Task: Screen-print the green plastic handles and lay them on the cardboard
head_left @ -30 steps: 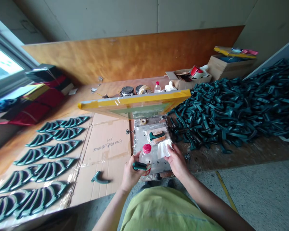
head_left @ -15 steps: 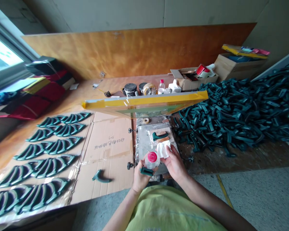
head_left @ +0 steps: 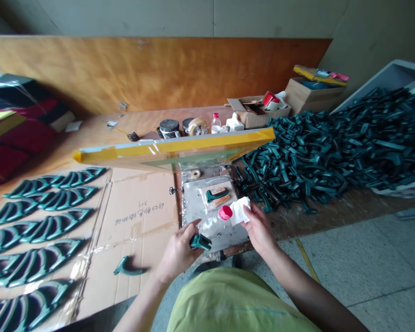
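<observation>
My left hand (head_left: 178,249) is closed around a clear plastic bottle with a red cap (head_left: 224,212) and a dark green plastic part (head_left: 199,241). The bottle is tilted, its cap against a white cloth (head_left: 241,210) pinched in my right hand (head_left: 260,229). Both hands hover over a metal plate (head_left: 193,203) that carries a green handle piece (head_left: 216,194) on a jig. Above the plate, a yellow-framed printing screen (head_left: 173,146) is raised.
Rows of green curved parts (head_left: 38,221) lie on plastic at the left, and one loose part (head_left: 126,267) rests on cardboard. A big heap of green parts (head_left: 332,143) fills the right. Jars, tape and boxes (head_left: 259,113) stand behind the screen.
The bottle has tipped from upright toward the cloth, its cap now touching it. My head view has shifted left and both hands sit slightly lower.
</observation>
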Available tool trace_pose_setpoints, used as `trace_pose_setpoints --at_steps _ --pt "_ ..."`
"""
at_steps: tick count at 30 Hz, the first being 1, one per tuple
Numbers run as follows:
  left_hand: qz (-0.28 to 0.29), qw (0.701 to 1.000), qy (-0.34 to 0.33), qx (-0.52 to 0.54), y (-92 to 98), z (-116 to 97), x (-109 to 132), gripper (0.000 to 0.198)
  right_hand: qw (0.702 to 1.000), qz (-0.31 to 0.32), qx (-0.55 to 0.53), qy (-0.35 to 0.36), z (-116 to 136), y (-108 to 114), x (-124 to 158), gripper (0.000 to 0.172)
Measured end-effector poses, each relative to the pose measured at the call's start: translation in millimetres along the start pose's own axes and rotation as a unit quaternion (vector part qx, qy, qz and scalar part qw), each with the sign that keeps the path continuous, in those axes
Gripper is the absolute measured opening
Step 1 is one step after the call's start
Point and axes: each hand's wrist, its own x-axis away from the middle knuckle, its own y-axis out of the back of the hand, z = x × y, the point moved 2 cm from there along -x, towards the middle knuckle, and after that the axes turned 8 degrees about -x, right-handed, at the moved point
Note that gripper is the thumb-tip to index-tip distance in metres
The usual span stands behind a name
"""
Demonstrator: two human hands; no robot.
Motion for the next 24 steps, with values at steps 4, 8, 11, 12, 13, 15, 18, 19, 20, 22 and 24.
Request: trace_pose_setpoints --at_steps 4,8,11,12,13,15,18,19,20,22,24 --pt "0.058 0.988 -0.069 -0.126 12.8 -11 -9 0.032 1.0 -0.012 0.0 0.003 3 7 5 0.036" --pt "0.124 0.961 -0.108 -0.224 15.9 -28 -20 0.031 1.0 -0.01 0.005 -0.011 -1 11 11 0.035" --pt "0.164 0.938 -0.132 -0.274 18.2 -39 -26 0.027 1.0 -0.013 0.001 -0.019 -3 13 15 0.035" --pt "0.172 0.931 -0.14 -0.289 19.0 -42 -27 0.025 1.0 -0.014 -0.002 -0.019 -3 14 16 0.035" --pt "0.181 0.924 -0.147 -0.302 19.9 -45 -28 0.025 1.0 -0.013 -0.006 -0.019 -3 15 17 0.035" --pt "0.198 0.911 -0.155 -0.327 21.5 -49 -29 0.024 1.0 -0.016 -0.016 -0.018 -3 17 18 0.034" --pt "0.228 0.894 -0.157 -0.352 23.9 -55 -31 0.024 0.999 -0.025 -0.028 -0.025 -4 22 19 0.035" --pt "0.235 0.889 -0.16 -0.358 24.9 -58 -31 0.025 0.999 -0.03 -0.031 -0.028 -5 24 20 0.035" --pt "0.242 0.884 -0.165 -0.365 26.0 -61 -31 0.026 0.998 -0.035 -0.034 -0.032 -5 25 20 0.035" --pt "0.255 0.871 -0.177 -0.381 28.4 -68 -32 0.028 0.997 -0.044 -0.041 -0.038 -7 28 21 0.036" --pt "0.269 0.857 -0.184 -0.398 30.9 -74 -32 0.029 0.996 -0.053 -0.049 -0.045 -8 30 23 0.036"
